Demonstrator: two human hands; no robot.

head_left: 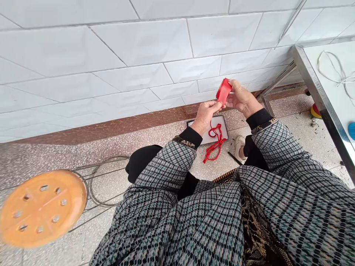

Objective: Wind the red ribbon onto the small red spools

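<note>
A roll of red ribbon [225, 90] is held up between my two hands, near the tiled wall. My left hand [206, 113] pinches the lower edge of the ribbon between thumb and fingers. At the roll's right side, my right hand [240, 96] is closed around it, thumb on top. Below my hands a shallow dark-edged box [205, 139] with a white inside lies on the floor. A small red ring-shaped spool [212, 133] and a tangle of red ribbon [215, 150] lie in it, the ribbon spilling over its front edge.
An orange round stool seat [44, 208] with holes stands at the left, beside a wire rack [107, 181]. A metal-framed table [318, 85] at the right carries a white cord [338, 74] and a blue object [351, 130]. White tiles [144, 40] cover the wall ahead.
</note>
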